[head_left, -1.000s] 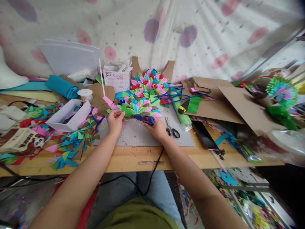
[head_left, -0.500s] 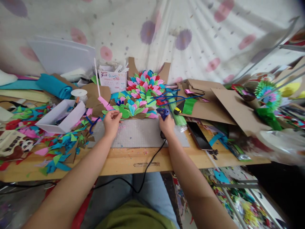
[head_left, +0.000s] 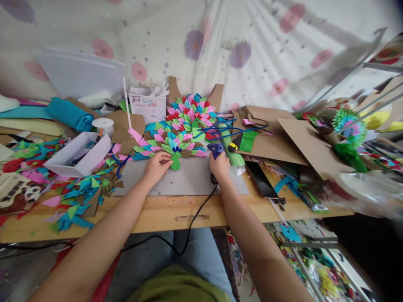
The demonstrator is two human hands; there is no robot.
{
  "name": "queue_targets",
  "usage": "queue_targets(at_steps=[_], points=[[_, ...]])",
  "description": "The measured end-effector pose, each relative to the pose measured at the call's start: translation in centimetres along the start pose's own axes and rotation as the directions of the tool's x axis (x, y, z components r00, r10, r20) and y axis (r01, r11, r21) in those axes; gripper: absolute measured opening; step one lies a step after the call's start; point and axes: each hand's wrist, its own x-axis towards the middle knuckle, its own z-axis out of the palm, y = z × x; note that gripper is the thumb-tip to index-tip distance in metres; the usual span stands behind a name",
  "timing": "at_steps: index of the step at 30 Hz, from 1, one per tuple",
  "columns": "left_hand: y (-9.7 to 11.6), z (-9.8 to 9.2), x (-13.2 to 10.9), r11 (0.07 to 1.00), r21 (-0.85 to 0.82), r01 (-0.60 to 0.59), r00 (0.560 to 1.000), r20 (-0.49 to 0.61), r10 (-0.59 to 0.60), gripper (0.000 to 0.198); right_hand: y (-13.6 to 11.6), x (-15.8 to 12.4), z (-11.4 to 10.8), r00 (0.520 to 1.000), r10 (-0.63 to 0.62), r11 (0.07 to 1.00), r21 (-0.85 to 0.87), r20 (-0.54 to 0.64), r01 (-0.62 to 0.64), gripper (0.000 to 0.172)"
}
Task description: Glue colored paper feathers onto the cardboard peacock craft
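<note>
My left hand pinches the left edge of a small green paper cutout, rounded at the bottom with a narrower neck. The cutout lies at the front edge of a fan of crepe-paper petals in pink, green, blue and brown. My right hand is wrapped round a blue glue gun, its nozzle toward the petals. A black cord runs down from the gun. Behind the front fan stands a second petal piece in red, pink and blue, with a green cutout at its middle.
Under my hands lies a grey cutting mat. Paper scraps and a white tray are on the left. To the right are a phone, a yellow-and-black cutter, a green roll and cardboard sheets.
My left hand has moved right and slightly down with the green cutout, from the fan's left part to its front middle. My right hand keeps the glue gun in nearly the same place.
</note>
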Motion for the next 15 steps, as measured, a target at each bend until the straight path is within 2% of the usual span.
queue_targets(at_steps=[5,9,12,15], points=[[-0.4,-0.1,0.0,0.995,0.102,0.017,1.0,0.008,-0.017,0.019,0.5,0.0,-1.4,0.998,-0.018,1.0,-0.006,0.064,0.018,0.055],[-0.5,-0.2,0.2,0.98,0.2,-0.011,1.0,-0.022,0.015,0.017,3.1,0.2,-5.6,0.976,-0.167,0.982,-0.063,0.138,0.177,0.046],[-0.4,-0.3,0.4,0.963,0.263,-0.058,0.996,-0.047,0.073,0.015,6.3,0.1,-9.6,0.967,-0.132,0.936,-0.293,0.219,0.194,0.029],[-0.4,-0.4,0.5,0.948,0.308,-0.079,0.993,-0.061,0.102,0.016,10.1,-0.4,-12.5,0.944,-0.007,0.811,-0.55,0.33,0.199,0.023]])
